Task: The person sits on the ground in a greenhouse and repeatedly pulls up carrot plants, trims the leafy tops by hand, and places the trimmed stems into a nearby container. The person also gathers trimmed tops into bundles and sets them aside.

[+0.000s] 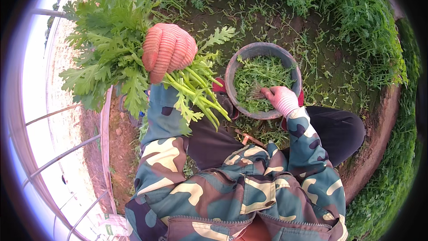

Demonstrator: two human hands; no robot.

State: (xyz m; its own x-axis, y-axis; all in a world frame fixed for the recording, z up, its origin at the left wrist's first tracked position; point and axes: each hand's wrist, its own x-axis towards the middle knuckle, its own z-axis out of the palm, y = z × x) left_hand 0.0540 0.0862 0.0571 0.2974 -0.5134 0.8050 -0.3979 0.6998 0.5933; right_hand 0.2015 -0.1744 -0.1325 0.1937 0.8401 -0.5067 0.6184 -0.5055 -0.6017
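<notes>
My left hand (170, 50), in a red-and-white ribbed glove, grips a thick bunch of leafy greens (110, 43) with lobed leaves. The leaves spread to the left, and the cut stems (200, 92) point down to the right over my leg. My right hand (282, 99), in a paler striped glove, reaches over the near rim of a round dark bucket (230, 70). Its fingers are closed on some thin pale strands (256, 92); what these are is not clear. Loose green leaves (264, 70) lie inside the bucket.
Beyond the bucket, dark soil (297, 26) is strewn with cut leaves and stems. Growing greens (361, 30) stand along the top and right. A low stool with a wooden bar (249, 137) is partly hidden between my legs. Metal frame bars (67, 154) run along the left.
</notes>
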